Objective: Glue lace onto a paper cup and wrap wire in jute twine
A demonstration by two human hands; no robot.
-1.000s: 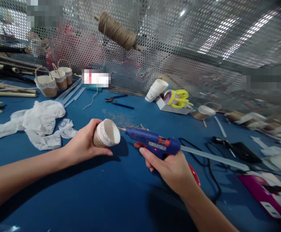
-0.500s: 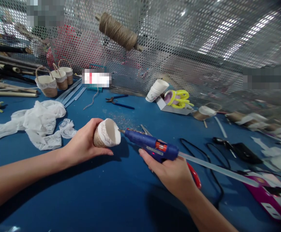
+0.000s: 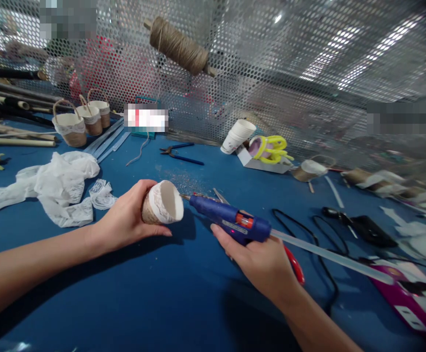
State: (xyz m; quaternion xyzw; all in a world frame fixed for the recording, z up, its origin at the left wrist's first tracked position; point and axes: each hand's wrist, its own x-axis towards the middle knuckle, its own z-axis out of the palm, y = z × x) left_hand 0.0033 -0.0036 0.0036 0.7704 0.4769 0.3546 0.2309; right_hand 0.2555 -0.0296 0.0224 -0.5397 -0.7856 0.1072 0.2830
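Note:
My left hand [image 3: 134, 212] is closed round a small paper cup [image 3: 159, 203] wrapped in brown twine, with white lace below its rim. The cup is tilted, its mouth turned toward the right. My right hand [image 3: 251, 252] grips a blue hot glue gun [image 3: 231, 217]; its red light is lit. A long clear glue stick [image 3: 330, 256] sticks out of the gun's back. The nozzle points left at the cup's rim, very close to it; whether they touch I cannot tell. Red-handled scissors [image 3: 294, 264] lie partly hidden beneath my right hand.
White lace ribbon [image 3: 64, 181] lies heaped at the left, with three finished-looking handled cups [image 3: 71, 129] behind. Pliers [image 3: 183, 154], stacked paper cups [image 3: 238, 134] and a white box [image 3: 262, 164] stand farther back. A black cable [image 3: 321, 264] and a purple power strip [image 3: 399, 293] are at the right.
The nozzle tip has shifted very slightly relative to the cup's rim. Both hands keep their hold and are otherwise almost still.

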